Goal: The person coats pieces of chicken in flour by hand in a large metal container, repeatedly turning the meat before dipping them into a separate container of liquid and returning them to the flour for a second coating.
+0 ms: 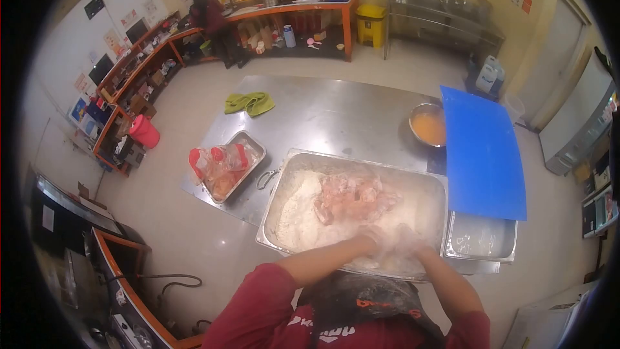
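Note:
A large metal tray [365,158] of white flour [296,216] lies in front of me. Raw, pinkish meat pieces [354,199], which look like chicken, are heaped in its middle, partly dusted. My left hand [369,239] and my right hand [405,243] are close together in the flour at the near side of the tray, just below the meat. Both are coated white and blurred by flour dust; their fingers, and anything in them, cannot be made out.
On the steel table [336,110] are a green cloth [250,103], a smaller tray [256,145] with bagged meat [223,167], a metal-handled tool [266,178] and a bowl of orange liquid [428,128]. A blue board [485,155] partly covers another pan [481,243]. A person [208,16] stands at the far counter.

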